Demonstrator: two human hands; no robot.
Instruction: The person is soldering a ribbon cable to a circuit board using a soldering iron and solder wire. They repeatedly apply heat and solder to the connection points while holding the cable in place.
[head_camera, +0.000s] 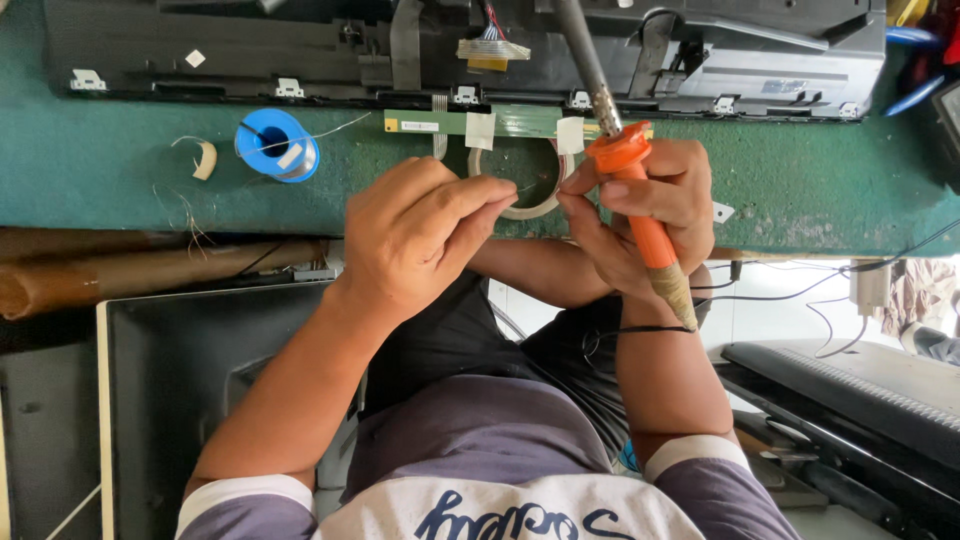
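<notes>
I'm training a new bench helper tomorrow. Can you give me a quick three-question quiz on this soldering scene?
1. True or false: the right hand holds the orange-handled soldering iron with its metal end pointing away from the person.
2. Which is pinched between the fingers of the left hand? A) a screwdriver B) a thin wire C) the roll of tape
3. Fill in: the blue solder spool lies on the green ____, to the left of both hands.

Key: 1 true; 2 B; 3 bench top.
</notes>
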